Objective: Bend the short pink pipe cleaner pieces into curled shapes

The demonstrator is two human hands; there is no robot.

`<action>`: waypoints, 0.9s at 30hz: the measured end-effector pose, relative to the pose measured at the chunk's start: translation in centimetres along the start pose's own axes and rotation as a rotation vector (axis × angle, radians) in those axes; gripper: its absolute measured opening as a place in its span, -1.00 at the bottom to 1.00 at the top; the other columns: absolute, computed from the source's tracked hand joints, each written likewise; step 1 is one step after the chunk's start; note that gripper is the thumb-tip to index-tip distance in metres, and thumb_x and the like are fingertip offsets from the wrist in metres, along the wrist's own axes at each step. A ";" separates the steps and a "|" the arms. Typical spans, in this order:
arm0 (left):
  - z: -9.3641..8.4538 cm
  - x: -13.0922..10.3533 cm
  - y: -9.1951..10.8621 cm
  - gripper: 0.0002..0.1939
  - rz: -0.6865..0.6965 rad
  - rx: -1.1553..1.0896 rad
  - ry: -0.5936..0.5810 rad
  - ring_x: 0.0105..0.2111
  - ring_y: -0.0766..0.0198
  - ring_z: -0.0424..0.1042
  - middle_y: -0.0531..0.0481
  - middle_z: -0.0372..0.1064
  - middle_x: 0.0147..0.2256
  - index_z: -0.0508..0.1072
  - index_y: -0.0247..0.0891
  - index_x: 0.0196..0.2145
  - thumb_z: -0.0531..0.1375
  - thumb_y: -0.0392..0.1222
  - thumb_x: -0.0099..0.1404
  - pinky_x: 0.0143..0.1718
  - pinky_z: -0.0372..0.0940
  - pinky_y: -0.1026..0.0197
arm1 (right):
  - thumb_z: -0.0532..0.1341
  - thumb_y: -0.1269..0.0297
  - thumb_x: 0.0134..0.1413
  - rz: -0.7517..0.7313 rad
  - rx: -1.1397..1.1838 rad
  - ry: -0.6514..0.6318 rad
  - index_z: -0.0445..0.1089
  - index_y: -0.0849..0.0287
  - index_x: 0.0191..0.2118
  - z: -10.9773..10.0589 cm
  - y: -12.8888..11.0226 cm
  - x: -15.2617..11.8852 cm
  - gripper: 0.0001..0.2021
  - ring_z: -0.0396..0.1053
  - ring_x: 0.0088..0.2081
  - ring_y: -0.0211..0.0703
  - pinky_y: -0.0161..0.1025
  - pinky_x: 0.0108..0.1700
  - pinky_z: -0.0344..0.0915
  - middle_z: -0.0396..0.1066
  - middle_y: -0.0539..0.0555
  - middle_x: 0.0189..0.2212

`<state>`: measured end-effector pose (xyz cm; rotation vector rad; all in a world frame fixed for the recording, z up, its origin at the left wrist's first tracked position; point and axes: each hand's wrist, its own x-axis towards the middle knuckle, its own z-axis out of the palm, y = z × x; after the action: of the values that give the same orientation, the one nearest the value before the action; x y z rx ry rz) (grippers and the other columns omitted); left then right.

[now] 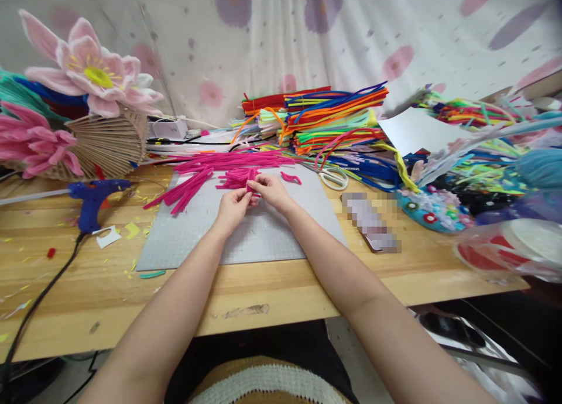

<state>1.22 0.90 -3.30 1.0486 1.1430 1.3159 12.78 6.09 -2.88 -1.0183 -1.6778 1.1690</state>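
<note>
Both hands meet over a grey cutting mat (272, 243). My left hand (235, 209) is closed, its thumb and fingers pinching the lower part of a small magenta pipe-cleaner piece (252, 178). Pressed against the same piece from the upper right, my right hand (270, 190) is closed too. Magenta pipe cleaners (187, 190) lie in a bundle left of the hands, and more (237, 158) stretch across the mat's far edge. To the right rests a short bent magenta piece (290, 177).
A blue glue gun (93, 202) with its cord is at the left. White-handled scissors (333, 179) and a blurred phone (371, 222) lie right of the mat. Stacked colourful pipe cleaners (333, 120) stand behind. Pink flowers (94, 70) rise at the left; a plastic-wrapped cup (509, 249) is at the right.
</note>
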 end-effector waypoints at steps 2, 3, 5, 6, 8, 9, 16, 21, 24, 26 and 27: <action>-0.2 0.1 -0.1 -0.81 0.028 0.013 0.014 -0.52 0.36 0.38 0.05 0.38 -0.57 0.48 -0.37 -0.41 0.25 -0.18 0.01 -0.34 0.37 0.18 | 0.16 0.14 -0.09 0.016 -0.009 -0.002 0.19 0.19 -0.49 -0.1 -0.3 -0.2 -0.78 0.11 -0.48 -0.36 -0.35 -0.40 0.08 0.17 -0.09 -0.56; -0.4 0.2 -0.1 -0.81 0.044 0.020 0.022 -0.53 0.36 0.37 0.06 0.37 -0.57 0.48 -0.36 -0.41 0.24 -0.19 0.02 -0.35 0.37 0.19 | 0.17 0.13 -0.09 0.028 -0.023 -0.021 0.20 0.20 -0.46 -0.3 -0.4 -0.3 -0.77 0.13 -0.48 -0.36 -0.36 -0.40 0.08 0.19 -0.09 -0.54; -0.7 0.3 -0.1 -0.81 0.079 0.034 0.040 -0.54 0.38 0.36 0.07 0.37 -0.57 0.49 -0.36 -0.36 0.21 -0.23 0.04 -0.37 0.35 0.23 | 0.19 0.11 -0.10 0.053 -0.076 -0.094 0.21 0.20 -0.44 -0.7 -0.9 -0.5 -0.75 0.13 -0.49 -0.36 -0.36 -0.42 0.07 0.20 -0.09 -0.56; -0.8 0.4 -0.2 -0.78 0.096 0.041 0.047 -0.55 0.39 0.35 0.08 0.36 -0.57 0.49 -0.35 -0.30 0.19 -0.25 0.05 -0.39 0.33 0.25 | 0.19 0.10 -0.10 0.062 -0.111 -0.146 0.21 0.21 -0.46 -0.9 -1.1 -0.6 -0.74 0.12 -0.50 -0.36 -0.36 -0.43 0.06 0.19 -0.10 -0.58; -1.0 0.6 -0.2 -0.61 0.126 0.056 0.061 -0.56 0.41 0.34 0.12 0.35 -0.59 0.43 -0.33 -0.11 0.17 -0.31 0.06 -0.41 0.30 0.29 | 0.17 0.12 -0.08 0.066 -0.156 -0.245 0.22 0.22 -0.48 -1.3 -1.6 -0.9 -0.75 0.11 -0.52 -0.37 -0.36 -0.45 0.04 0.18 -0.10 -0.60; -1.0 0.6 -0.3 -0.51 0.137 0.063 0.064 -0.57 0.41 0.33 0.14 0.33 -0.61 0.36 -0.32 0.01 0.17 -0.33 0.06 -0.42 0.29 0.30 | 0.16 0.14 -0.06 0.061 -0.164 -0.285 0.23 0.23 -0.49 -1.4 -1.8 -0.9 -0.77 0.10 -0.53 -0.38 -0.37 -0.46 0.03 0.19 -0.10 -0.61; -1.1 0.5 -0.3 -0.13 0.173 0.093 0.057 -0.61 0.43 0.34 0.22 0.32 -0.65 -0.16 -0.26 0.28 0.16 -0.38 0.07 -0.44 0.25 0.33 | 0.18 0.11 -0.08 0.097 -0.047 -0.393 0.26 0.24 -0.50 -1.6 -2.6 -1.3 -0.74 0.05 -0.62 -0.43 -0.38 -0.56 -0.02 0.17 -0.12 -0.65; -1.2 0.4 -0.4 -0.04 0.170 0.157 -0.003 -0.61 0.42 0.37 0.21 0.36 -0.64 -0.27 -0.29 0.29 0.18 -0.36 0.04 -0.44 0.26 0.34 | 0.26 0.04 -0.19 0.151 0.118 -0.250 0.26 0.22 -0.48 -1.3 -2.0 -1.3 -0.68 0.06 -0.63 -0.43 -0.39 -0.59 -0.02 0.17 -0.12 -0.64; -1.0 0.2 -0.3 0.02 0.146 0.141 -0.031 -0.62 0.40 0.37 0.21 0.35 -0.65 -0.33 -0.33 0.28 0.21 -0.33 0.01 -0.46 0.26 0.32 | 0.29 0.05 -0.24 0.200 0.188 -0.254 0.23 0.22 -0.51 -1.1 -1.7 -1.4 -0.66 0.05 -0.64 -0.43 -0.39 -0.59 -0.02 0.18 -0.13 -0.66; -0.9 0.1 -0.2 0.06 0.125 0.119 -0.038 -0.63 0.39 0.37 0.23 0.35 -0.66 -0.35 -0.32 0.28 0.23 -0.31 -0.01 -0.46 0.27 0.32 | 0.31 0.07 -0.28 0.208 0.204 -0.258 0.23 0.22 -0.51 -1.0 -1.6 -1.4 -0.67 0.07 -0.64 -0.43 -0.38 -0.58 -0.01 0.21 -0.12 -0.66; -0.9 0.1 -0.2 0.07 0.111 0.103 -0.042 -0.62 0.39 0.38 0.23 0.35 -0.66 -0.36 -0.32 0.28 0.24 -0.31 -0.02 -0.46 0.27 0.32 | 0.31 0.08 -0.29 0.207 0.206 -0.264 0.24 0.22 -0.51 -1.0 -1.5 -1.4 -0.67 0.07 -0.63 -0.43 -0.38 -0.58 -0.02 0.22 -0.11 -0.65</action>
<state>0.37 0.93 -3.61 1.2250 1.1452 1.3267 13.96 4.73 -1.44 -0.9562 -1.6356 1.6360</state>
